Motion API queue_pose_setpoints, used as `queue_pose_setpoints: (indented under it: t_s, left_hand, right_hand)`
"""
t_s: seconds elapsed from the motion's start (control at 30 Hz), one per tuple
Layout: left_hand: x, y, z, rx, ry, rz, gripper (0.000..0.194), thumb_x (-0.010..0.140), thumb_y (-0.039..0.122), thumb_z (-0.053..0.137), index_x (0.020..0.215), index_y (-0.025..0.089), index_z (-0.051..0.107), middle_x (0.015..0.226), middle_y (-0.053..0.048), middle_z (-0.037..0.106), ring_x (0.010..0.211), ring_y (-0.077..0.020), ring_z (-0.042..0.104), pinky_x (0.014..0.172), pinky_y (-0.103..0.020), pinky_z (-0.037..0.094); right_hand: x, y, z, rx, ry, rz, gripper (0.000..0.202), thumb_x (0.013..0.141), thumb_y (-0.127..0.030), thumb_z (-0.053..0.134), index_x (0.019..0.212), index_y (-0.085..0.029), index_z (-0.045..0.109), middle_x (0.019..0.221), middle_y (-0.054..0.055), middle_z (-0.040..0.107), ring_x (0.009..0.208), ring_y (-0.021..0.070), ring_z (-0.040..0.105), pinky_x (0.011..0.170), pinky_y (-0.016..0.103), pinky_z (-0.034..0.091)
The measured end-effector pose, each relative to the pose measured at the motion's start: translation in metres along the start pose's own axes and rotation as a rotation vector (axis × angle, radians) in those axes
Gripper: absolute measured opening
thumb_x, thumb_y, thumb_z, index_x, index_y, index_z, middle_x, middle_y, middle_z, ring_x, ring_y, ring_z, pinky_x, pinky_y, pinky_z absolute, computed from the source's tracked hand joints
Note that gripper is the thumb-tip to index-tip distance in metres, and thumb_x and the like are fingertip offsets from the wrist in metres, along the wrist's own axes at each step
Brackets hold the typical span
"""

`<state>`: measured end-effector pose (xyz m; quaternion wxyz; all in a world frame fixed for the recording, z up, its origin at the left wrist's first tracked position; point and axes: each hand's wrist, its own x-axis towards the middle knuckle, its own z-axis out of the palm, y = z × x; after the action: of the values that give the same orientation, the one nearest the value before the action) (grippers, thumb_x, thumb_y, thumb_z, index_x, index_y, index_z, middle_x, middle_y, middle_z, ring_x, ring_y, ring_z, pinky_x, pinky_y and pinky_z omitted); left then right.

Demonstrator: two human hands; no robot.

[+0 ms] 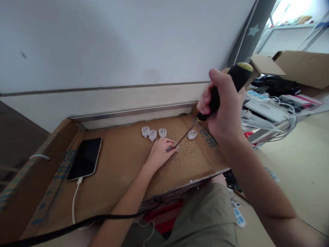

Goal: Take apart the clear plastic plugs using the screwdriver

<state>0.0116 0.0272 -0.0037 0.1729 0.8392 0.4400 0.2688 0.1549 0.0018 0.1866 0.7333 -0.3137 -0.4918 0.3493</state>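
My right hand (pixel 223 99) is wrapped round the black and yellow handle of a screwdriver (pixel 186 133), whose shaft slants down to the left. Its tip meets a small clear plug piece (pixel 177 147) on the cardboard. My left hand (pixel 161 151) is closed on that piece and partly covers it. Behind my left hand stand clear plug pieces with metal pins (pixel 162 132), and one more (pixel 192 134) lies to the right of the shaft. Many tiny dark screws (pixel 183 156) are scattered around the tip.
A phone (pixel 86 157) with a white cable lies at the left on the cardboard-lined surface (pixel 120 171). A black cable (pixel 110 216) crosses in front. At the right are an open carton (pixel 303 68), cables and power strips.
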Motion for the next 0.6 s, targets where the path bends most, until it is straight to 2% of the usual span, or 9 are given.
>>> queue_pose_setpoints:
  t_s: [0.17, 0.3, 0.5, 0.6]
  left_hand:
    - [0.0002, 0.0000, -0.0002, 0.005, -0.001, 0.011, 0.007, 0.079, 0.028, 0.066, 0.077, 0.021, 0.067, 0.101, -0.001, 0.066, 0.097, -0.0195, 0.055, 0.088, -0.036, 0.042]
    - [0.0000, -0.0013, 0.0006, 0.008, 0.008, 0.025, 0.007, 0.078, 0.028, 0.066, 0.077, 0.021, 0.067, 0.101, -0.001, 0.066, 0.097, -0.0196, 0.055, 0.088, -0.036, 0.043]
    - [0.0004, -0.0011, 0.0002, 0.017, 0.010, 0.028, 0.009, 0.079, 0.029, 0.065, 0.078, 0.021, 0.067, 0.102, -0.002, 0.065, 0.098, -0.0200, 0.055, 0.088, -0.037, 0.043]
    - [0.0006, -0.0006, 0.0000, 0.021, 0.010, 0.026, 0.009, 0.079, 0.029, 0.065, 0.078, 0.020, 0.067, 0.102, -0.002, 0.066, 0.097, -0.0199, 0.056, 0.088, -0.036, 0.043]
  right_hand:
    - [-0.0011, 0.0022, 0.0022, -0.020, -0.040, 0.018, 0.036, 0.071, -0.041, 0.064, 0.060, -0.018, 0.039, 0.047, -0.006, 0.037, 0.035, 0.0037, 0.031, 0.036, 0.023, 0.022]
    - [0.0023, 0.0047, 0.0016, -0.002, -0.001, 0.020, 0.037, 0.069, -0.041, 0.066, 0.058, -0.018, 0.038, 0.047, -0.005, 0.038, 0.037, 0.0043, 0.030, 0.035, 0.023, 0.022]
    - [0.0055, 0.0006, 0.0020, 0.032, 0.014, 0.031, 0.029, 0.069, -0.036, 0.063, 0.062, -0.019, 0.041, 0.045, -0.007, 0.037, 0.034, 0.0048, 0.030, 0.034, 0.023, 0.021]
    - [0.0039, 0.0014, 0.0035, 0.008, 0.015, 0.042, 0.034, 0.068, -0.039, 0.065, 0.060, -0.019, 0.039, 0.046, -0.006, 0.038, 0.034, 0.0042, 0.031, 0.034, 0.022, 0.022]
